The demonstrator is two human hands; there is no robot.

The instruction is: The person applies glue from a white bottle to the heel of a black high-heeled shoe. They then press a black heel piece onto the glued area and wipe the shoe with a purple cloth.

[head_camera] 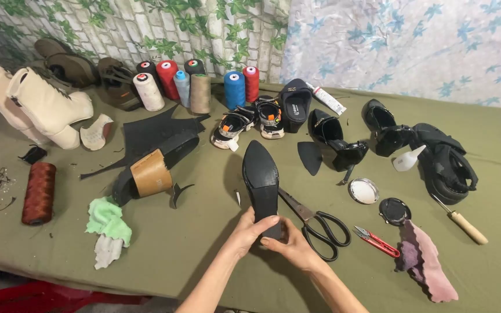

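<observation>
A black pointed shoe (260,177) lies sole-up on the olive green cloth (204,249), its toe pointing away from me. My left hand (247,232) grips its heel end from the left, thumb across the sole. On the right side of the same end rests my right hand (291,243), fingers pressed against the shoe. Large black scissors (317,223) lie just right of my hands, touching the shoe's side.
Red thread snips (377,240), a round tin (363,190) and its black lid (394,210), a pink rag (427,261) and a wooden-handled awl (464,223) lie right. A tan-strapped sandal (149,171), green cloth (108,223) and brown thread spool (39,193) lie left. Thread cones (199,90) and shoes line the back.
</observation>
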